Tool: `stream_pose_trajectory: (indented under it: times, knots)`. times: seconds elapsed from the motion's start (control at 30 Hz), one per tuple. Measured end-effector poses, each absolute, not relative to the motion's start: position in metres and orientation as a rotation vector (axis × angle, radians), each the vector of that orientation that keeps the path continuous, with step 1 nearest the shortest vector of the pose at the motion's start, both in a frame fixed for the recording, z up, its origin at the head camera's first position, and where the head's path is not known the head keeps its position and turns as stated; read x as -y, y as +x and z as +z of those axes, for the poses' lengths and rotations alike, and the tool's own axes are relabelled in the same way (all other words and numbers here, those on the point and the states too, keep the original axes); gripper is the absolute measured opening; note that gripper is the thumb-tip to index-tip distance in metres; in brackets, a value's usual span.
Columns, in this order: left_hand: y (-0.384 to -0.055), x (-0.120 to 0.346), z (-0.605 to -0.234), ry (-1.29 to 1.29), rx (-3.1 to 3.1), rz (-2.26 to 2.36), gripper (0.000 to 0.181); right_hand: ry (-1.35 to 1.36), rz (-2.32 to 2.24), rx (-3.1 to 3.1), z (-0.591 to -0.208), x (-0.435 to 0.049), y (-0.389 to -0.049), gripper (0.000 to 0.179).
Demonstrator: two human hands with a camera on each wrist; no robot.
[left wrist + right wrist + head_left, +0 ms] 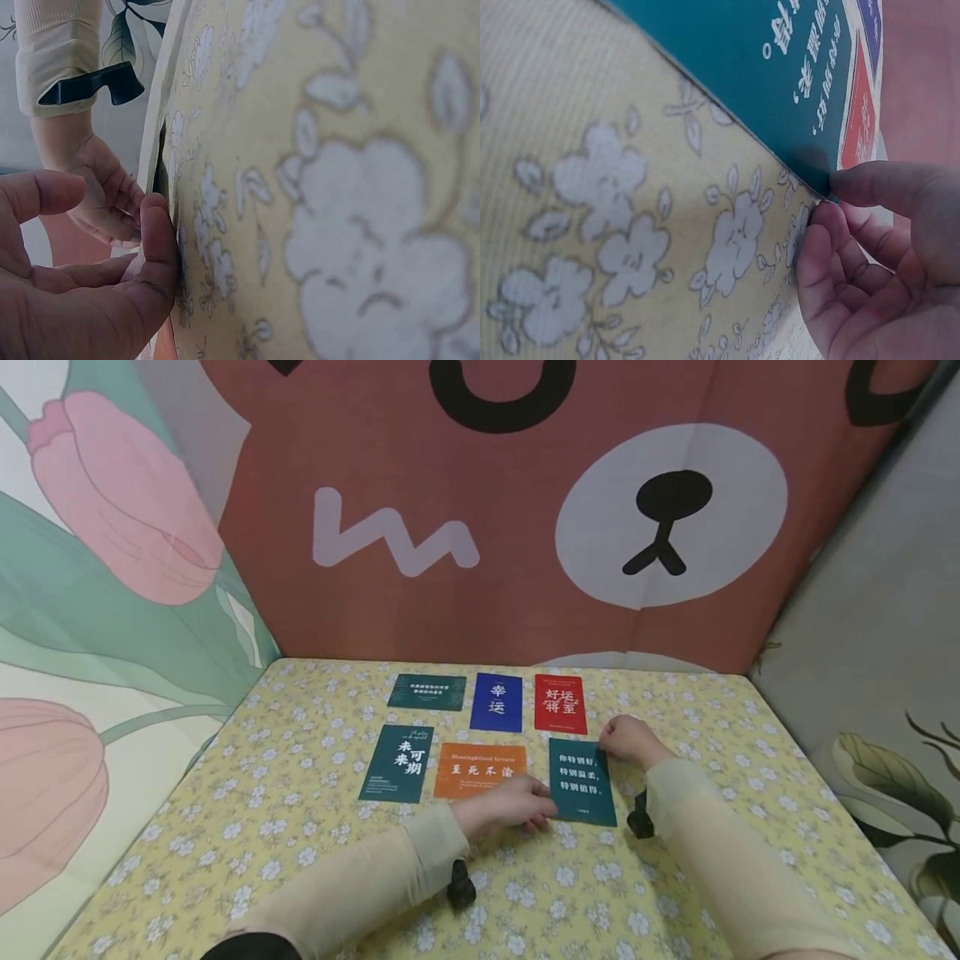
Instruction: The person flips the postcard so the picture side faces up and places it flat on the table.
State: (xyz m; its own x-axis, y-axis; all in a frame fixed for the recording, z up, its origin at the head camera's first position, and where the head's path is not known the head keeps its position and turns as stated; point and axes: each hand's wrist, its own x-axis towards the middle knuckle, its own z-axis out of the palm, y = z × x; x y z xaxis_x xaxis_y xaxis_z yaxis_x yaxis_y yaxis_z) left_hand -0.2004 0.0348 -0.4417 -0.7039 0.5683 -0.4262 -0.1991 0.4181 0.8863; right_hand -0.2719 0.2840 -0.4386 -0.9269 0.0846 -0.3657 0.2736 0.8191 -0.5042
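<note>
A dark teal card point(582, 781) with white characters lies at the right end of the front row on the table. My right hand point(633, 739) pinches its upper right corner; in the right wrist view the thumb point(870, 182) is at that corner, the other fingers curling just below it. My left hand point(513, 802) reaches in from the left, fingertips at the card's lower left edge and its thumb point(52, 193) held apart from the fingers. Part of an orange card point(480, 768) is covered by that hand.
Left of the orange card lies another dark teal card point(397, 764). Behind are a green landscape card point(427, 692), a blue card point(497, 702) and a red card point(560, 703). A yellow floral cloth point(315, 852) covers the table, with a printed bear backdrop point(375, 618) behind.
</note>
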Motion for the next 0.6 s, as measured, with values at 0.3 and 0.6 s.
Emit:
stream_pose_trajectory:
  times: [0.3,0.6]
  knots:
    - [-0.198,-0.031,-0.439,0.305,-1.94,1.411,0.049,0.166,-0.799,-2.72,-0.439,-0.287,-0.27,0.016]
    - [-0.233,0.044,-0.384,0.439,-2.124,1.625,0.048,-0.162,-0.566,-2.902,-0.402,-0.327,-0.253,0.036]
